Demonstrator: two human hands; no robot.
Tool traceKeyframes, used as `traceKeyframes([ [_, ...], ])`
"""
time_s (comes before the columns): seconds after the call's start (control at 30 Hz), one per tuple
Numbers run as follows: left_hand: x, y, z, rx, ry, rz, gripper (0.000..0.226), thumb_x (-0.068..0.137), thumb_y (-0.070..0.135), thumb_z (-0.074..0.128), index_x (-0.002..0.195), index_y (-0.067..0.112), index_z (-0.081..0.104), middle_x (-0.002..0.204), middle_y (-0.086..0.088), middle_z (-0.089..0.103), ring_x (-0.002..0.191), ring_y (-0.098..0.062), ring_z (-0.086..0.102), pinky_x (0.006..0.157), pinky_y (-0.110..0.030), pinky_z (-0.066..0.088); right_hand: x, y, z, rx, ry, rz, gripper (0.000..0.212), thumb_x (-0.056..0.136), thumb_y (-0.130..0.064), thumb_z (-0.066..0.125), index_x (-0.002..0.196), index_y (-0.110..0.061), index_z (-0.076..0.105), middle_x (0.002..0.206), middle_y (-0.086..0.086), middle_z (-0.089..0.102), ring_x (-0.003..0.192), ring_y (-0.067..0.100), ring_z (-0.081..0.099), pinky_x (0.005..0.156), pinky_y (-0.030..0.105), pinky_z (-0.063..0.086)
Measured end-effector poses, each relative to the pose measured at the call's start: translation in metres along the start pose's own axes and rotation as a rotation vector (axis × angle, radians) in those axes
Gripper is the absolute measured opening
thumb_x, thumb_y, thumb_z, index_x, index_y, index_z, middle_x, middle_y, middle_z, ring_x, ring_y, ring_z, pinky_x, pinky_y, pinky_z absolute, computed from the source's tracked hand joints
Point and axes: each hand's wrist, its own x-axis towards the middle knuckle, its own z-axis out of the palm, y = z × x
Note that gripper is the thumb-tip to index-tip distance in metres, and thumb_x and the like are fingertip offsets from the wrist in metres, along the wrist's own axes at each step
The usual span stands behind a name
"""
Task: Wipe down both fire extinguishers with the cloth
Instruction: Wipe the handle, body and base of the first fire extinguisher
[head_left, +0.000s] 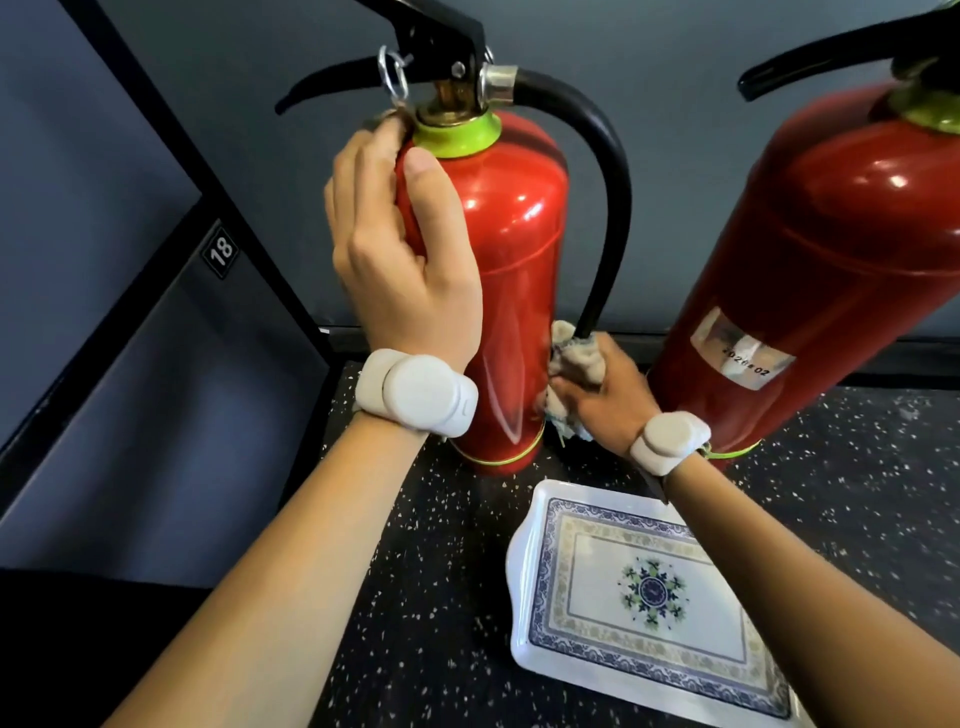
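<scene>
Now: I judge I am on the first cylinder, the left extinguisher (514, 234), with the right extinguisher (831, 249) yet to come.
Left hand (395, 249): wrapped round the cylinder's shoulder just under the green collar, thumb on the front and the rest curled behind, steadying it.
Right hand (602, 400): its fingers (566, 387) are clenched round the bunched cloth (576, 358), pressing it against the lower right flank of the left extinguisher.
Axis: that cylinder stands upright on the speckled bench (441, 597), its long axis vertical.
Key relation: most of the red wall lies above the cloth, along the axis, so by my reckoning the coming stroke wants to climb toward my left hand.
Hose (608, 182): it hangs down the right side and ends at the cloth, close against that path.
Nearer hand: the right extinguisher stands just beyond my right wrist, apart from the left one; my cloth hand is the closer.
Tray (524, 571): patterned, lying on the bench in front of both cylinders.
</scene>
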Motion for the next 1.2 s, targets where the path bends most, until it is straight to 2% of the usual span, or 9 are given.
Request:
traceKeyframes([
  [0.17, 0.0, -0.003, -0.001, -0.017, 0.013, 0.012, 0.04, 0.102, 0.02, 0.041, 0.121, -0.005, 0.066, 0.117, -0.015, 0.067, 0.115, -0.033, 0.061, 0.098, -0.047, 0.047, 0.004, -0.027, -0.008, 0.227, 0.165, -0.184, 0.034, 0.093, 0.009, 0.069, 0.118, -0.007, 0.053, 0.088, -0.004, 0.066, 0.075, -0.013, 0.063, 0.08, 0.013, 0.051],
  [0.4, 0.0, -0.008, 0.004, -0.043, 0.047, 0.035, 0.039, 0.102, 0.019, 0.041, 0.118, -0.008, 0.065, 0.112, -0.02, 0.067, 0.105, -0.035, 0.063, 0.092, -0.05, 0.049, 0.008, -0.01, 0.01, 0.25, 0.178, -0.279, 0.044, 0.097, -0.027, 0.072, 0.137, -0.019, 0.054, 0.128, -0.011, 0.071, 0.126, 0.015, 0.066, 0.113, 0.046, 0.048],
  [0.57, -0.001, -0.01, 0.004, -0.048, 0.05, 0.048, 0.037, 0.102, 0.015, 0.041, 0.118, -0.008, 0.065, 0.111, -0.021, 0.067, 0.103, -0.035, 0.063, 0.091, -0.049, 0.049, 0.007, 0.039, 0.029, 0.131, 0.071, -0.066, 0.04, 0.098, -0.021, 0.071, 0.136, -0.023, 0.059, 0.112, -0.027, 0.071, 0.107, -0.022, 0.06, 0.096, 0.005, 0.042],
  [0.67, -0.002, -0.009, 0.005, -0.067, 0.045, 0.043, 0.037, 0.102, 0.015, 0.041, 0.118, -0.008, 0.065, 0.109, -0.021, 0.067, 0.101, -0.035, 0.063, 0.091, -0.051, 0.049, 0.004, 0.055, 0.031, 0.058, -0.007, 0.034, 0.042, 0.098, -0.017, 0.072, 0.137, -0.027, 0.059, 0.11, -0.024, 0.071, 0.096, -0.032, 0.056, 0.083, -0.003, 0.037],
  [0.8, -0.001, -0.011, 0.004, -0.051, 0.029, 0.04, 0.037, 0.103, 0.017, 0.041, 0.117, -0.007, 0.065, 0.106, -0.021, 0.067, 0.097, -0.036, 0.062, 0.088, -0.053, 0.048, 0.009, 0.05, 0.023, 0.125, -0.084, 0.045, 0.035, 0.098, -0.003, 0.066, 0.121, -0.029, 0.062, 0.101, -0.017, 0.072, 0.082, -0.017, 0.065, 0.08, 0.015, 0.051],
  [0.93, -0.001, -0.009, 0.004, -0.048, 0.038, 0.034, 0.037, 0.102, 0.017, 0.041, 0.115, -0.007, 0.066, 0.105, -0.02, 0.067, 0.095, -0.035, 0.062, 0.087, -0.053, 0.048, 0.012, 0.053, 0.032, 0.318, 0.162, 0.149, 0.018, 0.091, 0.005, 0.05, 0.095, -0.01, 0.057, 0.082, 0.008, 0.062, 0.073, 0.012, 0.064, 0.079, 0.048, 0.06],
  [1.03, -0.002, -0.009, 0.006, -0.051, 0.051, 0.029, 0.037, 0.102, 0.017, 0.041, 0.115, -0.007, 0.066, 0.105, -0.02, 0.067, 0.095, -0.035, 0.063, 0.086, -0.053, 0.048, 0.024, 0.041, 0.033, 0.256, 0.145, 0.156, 0.035, 0.086, 0.017, 0.036, 0.109, 0.001, 0.058, 0.074, 0.01, 0.054, 0.056, 0.014, 0.052, 0.052, 0.023, 0.051],
  [1.1, -0.002, -0.009, 0.006, -0.049, 0.048, 0.021, 0.038, 0.102, 0.017, 0.041, 0.116, -0.007, 0.066, 0.106, -0.02, 0.067, 0.096, -0.036, 0.063, 0.087, -0.053, 0.048, 0.036, 0.026, 0.029, 0.068, 0.026, 0.116, 0.056, 0.083, 0.017, 0.034, 0.108, -0.02, 0.068, 0.08, -0.005, 0.062, 0.059, 0.01, 0.051, 0.046, 0.013, 0.042],
  [1.2, -0.002, -0.01, 0.005, -0.053, 0.032, 0.015, 0.038, 0.102, 0.018, 0.041, 0.118, -0.006, 0.065, 0.108, -0.019, 0.067, 0.098, -0.036, 0.063, 0.088, -0.053, 0.049, 0.049, 0.018, 0.023, -0.167, -0.144, 0.105, 0.058, 0.092, 0.014, 0.037, 0.115, -0.026, 0.072, 0.102, -0.01, 0.065, 0.086, 0.013, 0.06, 0.067, 0.018, 0.048],
])
